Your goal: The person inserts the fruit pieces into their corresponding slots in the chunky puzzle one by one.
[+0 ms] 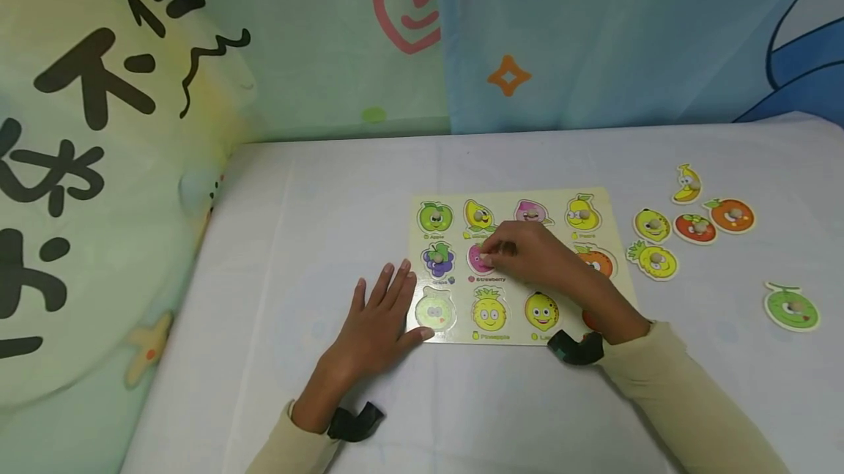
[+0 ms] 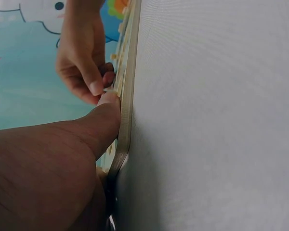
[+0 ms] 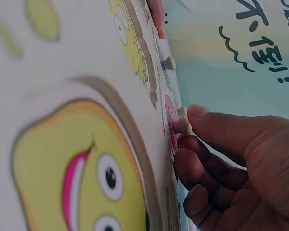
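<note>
A wooden fruit puzzle board (image 1: pixel 455 335) lies flat on the table. My right hand (image 1: pixel 537 258) is over its middle row, with thumb and fingertips pinching the knob of the pink strawberry piece (image 1: pixel 478 260), which sits at its printed spot. The right wrist view shows that knob (image 3: pixel 183 126) between thumb and fingers. My left hand (image 1: pixel 376 331) rests at the board's left edge with fingers straight, its thumb (image 2: pixel 108 118) touching the near edge. The grape piece (image 1: pixel 438 260) and pear piece (image 1: pixel 583 212) are in the board. My right forearm covers part of the board's right side.
Right of the board lie loose knobbed pieces: a banana (image 1: pixel 688 184), an orange (image 1: pixel 738 216), a tomato (image 1: pixel 695 228), a lemon (image 1: pixel 651 226) and a pineapple (image 1: pixel 649 261). A green melon piece (image 1: pixel 793 308) lies farther right. Printed curtains (image 1: pixel 580 34) hang behind the white table.
</note>
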`<state>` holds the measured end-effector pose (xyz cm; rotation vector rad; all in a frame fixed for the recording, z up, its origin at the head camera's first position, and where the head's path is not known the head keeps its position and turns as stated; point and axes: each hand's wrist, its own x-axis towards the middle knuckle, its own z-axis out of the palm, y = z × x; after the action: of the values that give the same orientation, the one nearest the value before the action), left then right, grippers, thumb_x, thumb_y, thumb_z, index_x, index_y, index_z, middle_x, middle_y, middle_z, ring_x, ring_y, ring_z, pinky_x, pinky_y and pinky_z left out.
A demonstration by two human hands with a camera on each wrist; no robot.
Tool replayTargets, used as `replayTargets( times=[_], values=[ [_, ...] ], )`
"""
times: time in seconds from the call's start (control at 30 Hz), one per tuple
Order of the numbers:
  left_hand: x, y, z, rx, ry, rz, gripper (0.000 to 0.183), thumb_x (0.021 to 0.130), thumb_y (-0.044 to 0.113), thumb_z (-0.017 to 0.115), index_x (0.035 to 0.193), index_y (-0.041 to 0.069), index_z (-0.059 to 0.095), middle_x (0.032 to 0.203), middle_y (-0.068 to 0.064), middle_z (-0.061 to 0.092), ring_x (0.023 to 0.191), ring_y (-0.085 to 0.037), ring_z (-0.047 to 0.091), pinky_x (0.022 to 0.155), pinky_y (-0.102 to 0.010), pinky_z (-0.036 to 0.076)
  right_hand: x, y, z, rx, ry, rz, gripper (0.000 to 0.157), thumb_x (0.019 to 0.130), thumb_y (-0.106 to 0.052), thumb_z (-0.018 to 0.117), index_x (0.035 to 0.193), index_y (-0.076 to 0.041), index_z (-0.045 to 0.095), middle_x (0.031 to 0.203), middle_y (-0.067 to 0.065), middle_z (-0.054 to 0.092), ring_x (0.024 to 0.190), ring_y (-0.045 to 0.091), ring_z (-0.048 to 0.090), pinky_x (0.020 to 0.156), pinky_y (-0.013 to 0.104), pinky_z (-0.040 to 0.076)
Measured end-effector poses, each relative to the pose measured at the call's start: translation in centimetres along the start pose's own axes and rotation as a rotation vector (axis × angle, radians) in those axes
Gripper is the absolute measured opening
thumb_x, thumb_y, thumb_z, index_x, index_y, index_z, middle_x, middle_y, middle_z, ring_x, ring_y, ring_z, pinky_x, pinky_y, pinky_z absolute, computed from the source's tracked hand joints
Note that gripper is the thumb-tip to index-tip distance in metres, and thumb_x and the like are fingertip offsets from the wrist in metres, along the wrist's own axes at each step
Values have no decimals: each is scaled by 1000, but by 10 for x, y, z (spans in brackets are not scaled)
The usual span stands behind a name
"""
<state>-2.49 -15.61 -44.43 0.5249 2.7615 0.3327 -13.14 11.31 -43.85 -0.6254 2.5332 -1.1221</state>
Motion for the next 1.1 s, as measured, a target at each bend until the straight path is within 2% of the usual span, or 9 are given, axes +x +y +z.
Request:
replayTargets(
  times=[0.23, 0.53, 0.73, 0.83, 0.97, 1.1],
  values=[
    [0, 0, 0, 9, 5, 2, 84, 95, 57, 50, 156, 9, 18, 162, -6, 7, 148, -28, 0, 113, -59, 5, 2, -2, 1, 12, -25, -13, 11, 87, -10, 73, 98, -9, 76, 89, -2, 66, 75, 14, 57, 62, 27, 47],
    [0, -1, 1, -5, -7, -6, 84, 95, 57, 49, 157, 10, 17, 163, -5, 6, 148, -27, -1, 113, -59, 5, 6, -1, 0, -5, -88, -74, 17, 87, 1, 68, 99, -8, 76, 90, -1, 64, 74, 15, 52, 62, 27, 42],
    [0, 0, 1, -9, -8, -9, 84, 95, 56, 50, 156, 10, 17, 163, -5, 7, 148, -27, -1, 113, -59, 5, 6, 1, 1, -6, -118, -104, 17, 89, 2, 66, 97, -10, 75, 99, 1, 64, 83, 16, 55, 71, 30, 46],
    [0, 1, 1, -6, -6, -9, 84, 95, 56, 50, 156, 9, 18, 162, -6, 8, 148, -27, 0, 113, -59, 5, 6, 0, 2, -4, -126, -76, 17, 90, 1, 66, 98, -13, 73, 101, 0, 65, 82, 15, 57, 71, 30, 48],
    [0, 1, 0, -3, -2, -5, 84, 95, 56, 50, 156, 9, 18, 162, -6, 8, 148, -28, 1, 113, -59, 6, 5, 0, 1, 5, -126, -5, 16, 91, -3, 66, 101, -14, 72, 86, -2, 62, 70, 15, 54, 60, 28, 45],
    [1, 0, 0, 2, 2, 1, 83, 95, 57, 49, 156, 9, 18, 162, -6, 8, 148, -28, 1, 113, -59, 6, 5, 3, -2, 18, -114, -9, 15, 90, -4, 68, 100, -13, 74, 87, -1, 63, 71, 16, 52, 61, 29, 43]
  ],
)
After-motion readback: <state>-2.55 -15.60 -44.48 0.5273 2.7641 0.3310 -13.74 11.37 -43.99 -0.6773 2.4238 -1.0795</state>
